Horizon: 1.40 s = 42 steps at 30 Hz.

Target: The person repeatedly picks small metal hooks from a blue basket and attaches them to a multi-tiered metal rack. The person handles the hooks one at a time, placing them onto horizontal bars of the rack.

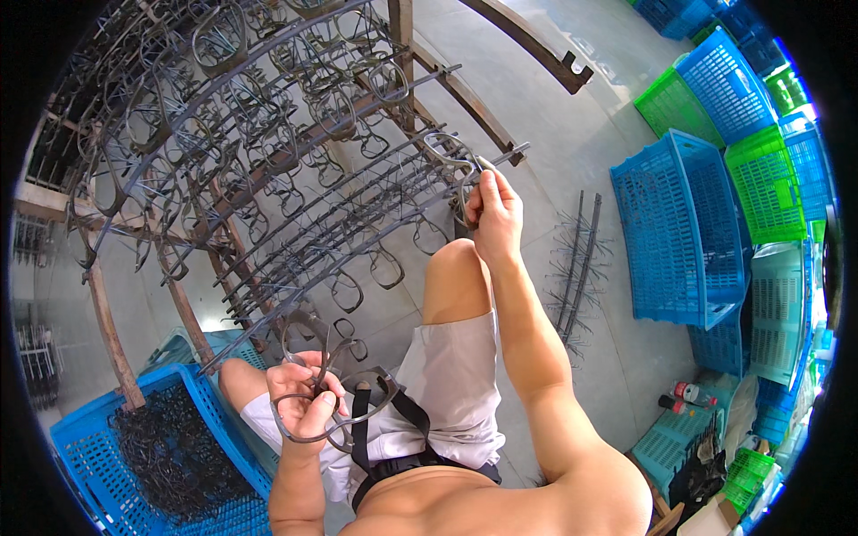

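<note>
My left hand [308, 393] is closed round a few dark grey spectacle frames [362, 415], which fan out above my lap. Out to the right, my right hand [494, 205] pinches another spectacle frame [451, 152] near the end of a rack rod [509, 152]. Part of that frame is hidden behind my fingers and the rod. Many similar frames [335, 107] hang in rows from the rods of the rack [402, 18], left of and beyond my hands.
A blue basket [67, 438] of tangled dark pieces stands at my lower left. Thin rods with wire prongs [581, 259] lie on the floor at right. Beyond them stand a large blue crate [657, 237], green crates [764, 183] and bottles [693, 393]. Wooden legs [112, 335] support the rack.
</note>
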Motion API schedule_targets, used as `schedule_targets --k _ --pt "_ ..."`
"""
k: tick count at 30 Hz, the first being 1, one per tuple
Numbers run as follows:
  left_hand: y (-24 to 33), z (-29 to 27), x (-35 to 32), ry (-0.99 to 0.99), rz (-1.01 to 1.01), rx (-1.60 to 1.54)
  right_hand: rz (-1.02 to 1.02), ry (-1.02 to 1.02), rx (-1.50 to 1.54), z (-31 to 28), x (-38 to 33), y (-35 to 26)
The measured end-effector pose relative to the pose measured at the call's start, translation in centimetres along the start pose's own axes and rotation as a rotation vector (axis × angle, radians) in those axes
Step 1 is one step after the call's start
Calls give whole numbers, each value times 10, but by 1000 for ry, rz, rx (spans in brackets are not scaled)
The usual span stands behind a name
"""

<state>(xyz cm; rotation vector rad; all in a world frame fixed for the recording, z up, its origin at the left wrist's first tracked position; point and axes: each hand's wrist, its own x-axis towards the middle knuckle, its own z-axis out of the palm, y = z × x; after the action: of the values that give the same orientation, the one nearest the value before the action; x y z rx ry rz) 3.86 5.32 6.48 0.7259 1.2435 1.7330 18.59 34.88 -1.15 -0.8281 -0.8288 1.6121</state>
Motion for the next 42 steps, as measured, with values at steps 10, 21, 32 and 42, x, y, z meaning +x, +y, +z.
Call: schedule_targets --k 10,21,32,42 --pt "-6 -11 2 31 -3 -52 -128 28 -618 17 -20 6" --pt "7 -18 2 30 73 -79 -161 71 -528 4 -6 -1" --pt "14 -16 4 145 -12 -324 -291 -874 -626 67 -168 -32" --pt "6 -18 -6 111 -234 -360 -480 -552 -699 56 -171 -20"
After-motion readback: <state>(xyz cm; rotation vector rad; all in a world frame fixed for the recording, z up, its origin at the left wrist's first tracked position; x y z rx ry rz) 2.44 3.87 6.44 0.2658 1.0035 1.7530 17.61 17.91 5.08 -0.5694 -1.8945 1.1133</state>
